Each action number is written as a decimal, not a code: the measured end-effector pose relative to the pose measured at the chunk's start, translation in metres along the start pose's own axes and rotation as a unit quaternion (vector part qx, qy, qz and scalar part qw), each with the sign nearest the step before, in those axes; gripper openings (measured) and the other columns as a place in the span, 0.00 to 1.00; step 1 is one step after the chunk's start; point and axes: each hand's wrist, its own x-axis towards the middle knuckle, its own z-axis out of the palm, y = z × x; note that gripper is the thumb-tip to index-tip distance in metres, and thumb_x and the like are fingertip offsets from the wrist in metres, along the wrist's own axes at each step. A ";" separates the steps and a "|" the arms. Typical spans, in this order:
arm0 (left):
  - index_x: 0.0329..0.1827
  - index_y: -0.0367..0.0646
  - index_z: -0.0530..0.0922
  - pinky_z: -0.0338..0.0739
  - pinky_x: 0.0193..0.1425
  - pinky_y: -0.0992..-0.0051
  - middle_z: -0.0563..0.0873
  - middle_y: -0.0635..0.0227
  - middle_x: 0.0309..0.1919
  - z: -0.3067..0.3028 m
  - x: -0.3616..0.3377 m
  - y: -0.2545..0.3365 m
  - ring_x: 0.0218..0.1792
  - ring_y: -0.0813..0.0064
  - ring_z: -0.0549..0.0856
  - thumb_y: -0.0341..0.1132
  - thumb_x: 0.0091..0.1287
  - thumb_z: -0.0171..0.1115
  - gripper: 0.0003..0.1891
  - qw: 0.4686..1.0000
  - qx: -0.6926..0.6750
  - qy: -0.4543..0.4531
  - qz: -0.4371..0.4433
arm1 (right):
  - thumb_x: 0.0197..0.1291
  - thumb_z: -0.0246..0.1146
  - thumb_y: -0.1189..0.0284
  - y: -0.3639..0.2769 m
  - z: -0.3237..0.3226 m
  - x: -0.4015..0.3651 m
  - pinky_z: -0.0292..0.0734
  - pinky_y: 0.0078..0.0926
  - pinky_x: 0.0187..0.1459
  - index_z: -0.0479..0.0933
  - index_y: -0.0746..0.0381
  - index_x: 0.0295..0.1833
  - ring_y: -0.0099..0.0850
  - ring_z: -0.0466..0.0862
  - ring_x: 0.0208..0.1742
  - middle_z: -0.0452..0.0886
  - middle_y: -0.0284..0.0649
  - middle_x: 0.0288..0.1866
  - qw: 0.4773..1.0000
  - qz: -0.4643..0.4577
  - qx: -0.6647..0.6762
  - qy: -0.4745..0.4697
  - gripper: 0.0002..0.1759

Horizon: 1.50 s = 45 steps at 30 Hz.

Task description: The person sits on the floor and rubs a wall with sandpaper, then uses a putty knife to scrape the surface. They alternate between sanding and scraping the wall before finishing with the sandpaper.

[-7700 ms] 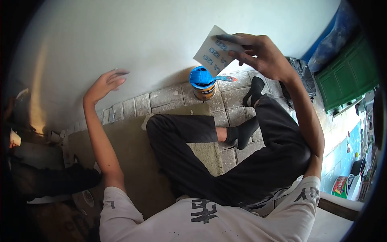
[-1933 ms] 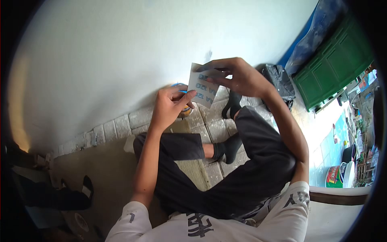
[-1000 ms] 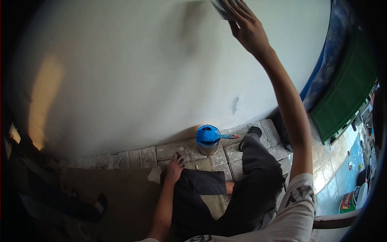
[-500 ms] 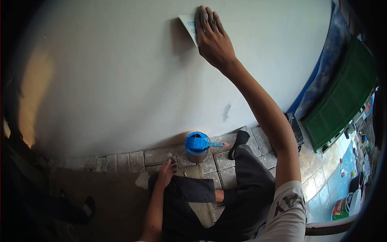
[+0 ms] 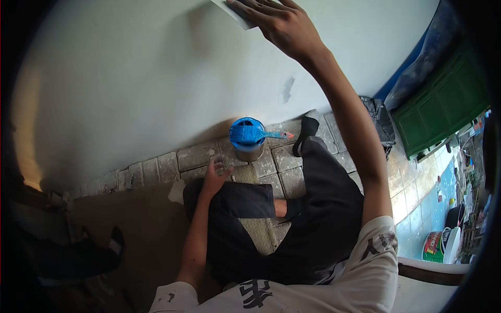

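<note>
Up at the top edge, my right hand (image 5: 284, 23) presses a sheet of sandpaper (image 5: 237, 15) with a pale back flat to the white wall (image 5: 130, 78); its fingertips are partly cut off by the frame. My left hand (image 5: 215, 177) hangs by my knee, holding nothing, its fingers loosely apart. Just beyond it stands a paint can (image 5: 249, 152) with blue paint round its rim. Across the can's mouth lies a paintbrush (image 5: 255, 134), its bristles coated blue and its handle pointing right.
Grey paving blocks (image 5: 190, 155) run along the wall's foot. Near my foot lies a black plastic bag (image 5: 377, 122). A green panel (image 5: 441, 101) leans at the right, with a paint bucket (image 5: 437, 245) below it. Another person's shoe (image 5: 117, 240) shows at the left.
My right hand and the sandpaper have moved up in view, partly out of frame. The view has tilted down, so the can sits higher. My left hand's fingers have spread slightly.
</note>
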 end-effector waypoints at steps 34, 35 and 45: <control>0.78 0.35 0.56 0.73 0.72 0.53 0.72 0.47 0.67 0.116 0.058 0.020 0.69 0.47 0.75 0.44 0.39 0.91 0.65 0.919 0.058 0.236 0.309 | 0.65 0.70 0.73 -0.065 -0.021 -0.068 0.79 0.37 0.33 0.87 0.54 0.61 0.41 0.81 0.20 0.88 0.52 0.36 0.927 0.260 0.259 -0.079 0.18; 0.78 0.35 0.56 0.73 0.72 0.53 0.72 0.47 0.67 0.114 0.057 0.021 0.69 0.47 0.75 0.44 0.39 0.91 0.65 0.918 0.058 0.239 0.311 | 0.65 0.70 0.73 -0.065 -0.019 -0.070 0.79 0.37 0.33 0.87 0.54 0.61 0.41 0.81 0.20 0.88 0.52 0.36 0.927 0.258 0.260 -0.077 0.18; 0.73 0.36 0.59 0.74 0.70 0.55 0.75 0.50 0.63 0.067 0.060 0.033 0.66 0.52 0.78 0.46 0.39 0.92 0.61 0.933 0.087 0.208 0.282 | 0.64 0.69 0.75 -0.069 -0.021 -0.078 0.82 0.38 0.38 0.88 0.59 0.56 0.47 0.87 0.29 0.88 0.53 0.35 0.922 0.242 0.293 -0.068 0.15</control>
